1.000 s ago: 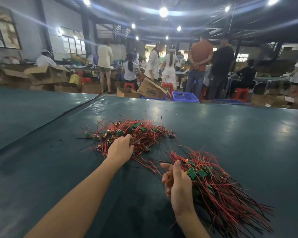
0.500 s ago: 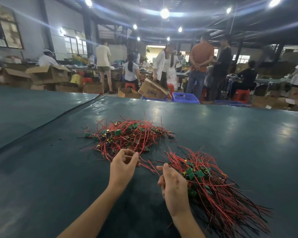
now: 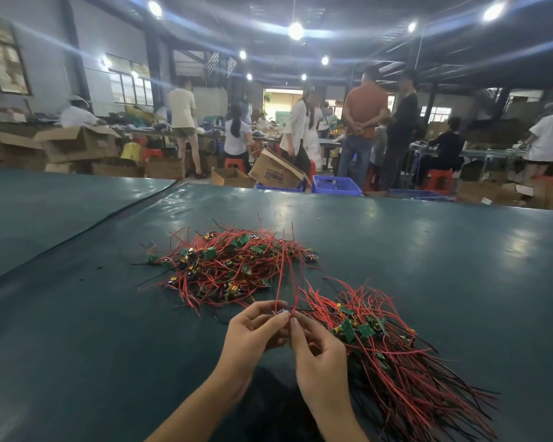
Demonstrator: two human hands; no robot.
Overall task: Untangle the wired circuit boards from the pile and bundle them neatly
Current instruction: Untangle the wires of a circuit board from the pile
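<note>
Head view, pinching one wired circuit board between left hand and right hand fingertips, with red leads running far toward tangled pile, sorted bundle just right.

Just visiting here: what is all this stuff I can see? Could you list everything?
Tangled pile: one, red wires with green boards, table centre.
Neat bundle: one, red and black wires, right of hands.
Held board: one, red wires, pinched between both hands.
Table: one, dark green, under the piles.
Baskets: at least two, blue, floor beyond table.
Boxes: many, brown, background.
Stools: several, red, background.
People: several, background.
Left hand: one, pinching held board.
Right hand: one, pinching held board.
</note>
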